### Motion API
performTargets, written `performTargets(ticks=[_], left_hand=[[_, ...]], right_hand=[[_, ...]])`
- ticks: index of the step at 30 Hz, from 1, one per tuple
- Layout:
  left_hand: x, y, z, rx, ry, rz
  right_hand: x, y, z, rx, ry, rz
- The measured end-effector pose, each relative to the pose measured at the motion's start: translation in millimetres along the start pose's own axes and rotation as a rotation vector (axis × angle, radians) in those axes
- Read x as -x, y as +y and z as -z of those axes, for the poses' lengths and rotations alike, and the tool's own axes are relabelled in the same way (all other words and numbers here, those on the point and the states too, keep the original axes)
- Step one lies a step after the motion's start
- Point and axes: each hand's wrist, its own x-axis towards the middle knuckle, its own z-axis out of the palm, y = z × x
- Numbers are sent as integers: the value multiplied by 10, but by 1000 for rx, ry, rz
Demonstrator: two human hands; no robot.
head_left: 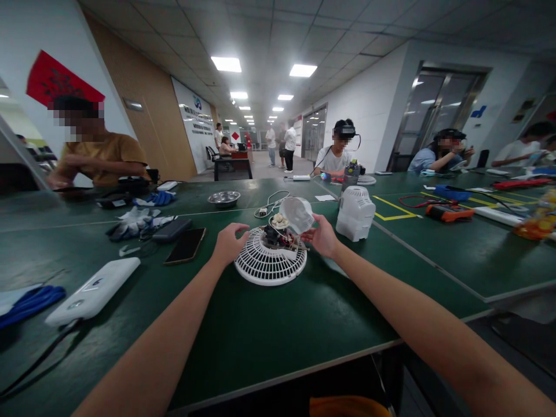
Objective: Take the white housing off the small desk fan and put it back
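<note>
A round white fan grille lies on the green table, with a dark motor and wiring exposed at its middle. Just above the motor, a cream-coloured gear-like part shows. My right hand grips a translucent white plastic cover, which is tilted over the right side of the motor. At the grille's left rim is my left hand, its fingers curved and apart with nothing between them. A white cable runs behind the assembly.
A white plastic housing stands to the right, before a dark bottle. Leftward lie a phone, a power bank and gloves. A metal bowl sits farther back. An orange multimeter is at right. People sit across the table.
</note>
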Motion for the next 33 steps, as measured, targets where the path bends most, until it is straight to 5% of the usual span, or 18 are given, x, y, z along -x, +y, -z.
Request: performTargets(ticks=[6,13,33], left_hand=[[66,241,-65,13,-175,-183],[88,326,-51,110,-180,-214],[142,343,-12,49,-284,-324]], right_hand=[[113,-8,-151,190,-65,304],[311,-121,-167,681,-226,576],[410,-178,-260,1001,-243,801]])
